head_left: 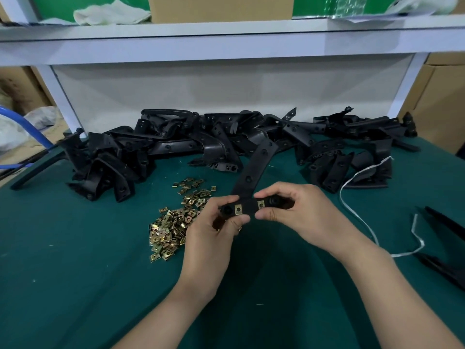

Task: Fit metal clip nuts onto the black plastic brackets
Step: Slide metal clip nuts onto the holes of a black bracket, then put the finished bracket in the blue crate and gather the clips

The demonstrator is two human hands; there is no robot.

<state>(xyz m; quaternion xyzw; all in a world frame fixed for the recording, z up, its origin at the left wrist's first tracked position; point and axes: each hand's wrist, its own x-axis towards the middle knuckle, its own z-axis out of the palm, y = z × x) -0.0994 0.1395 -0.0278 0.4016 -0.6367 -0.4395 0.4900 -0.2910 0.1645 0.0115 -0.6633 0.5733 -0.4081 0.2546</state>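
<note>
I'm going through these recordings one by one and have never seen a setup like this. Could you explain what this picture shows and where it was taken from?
There is no machine here. A person works with bare hands, and the single picture comes from a camera worn on their head, looking forward and down. The left hand and right hand together grip the near end of one long black bracket. Two brass-coloured clip nuts are already fitted on that end. On the green table lies a pile of loose clip nuts. Behind it is a heap of brackets. A white shelf above carries a cardboard box.
</note>
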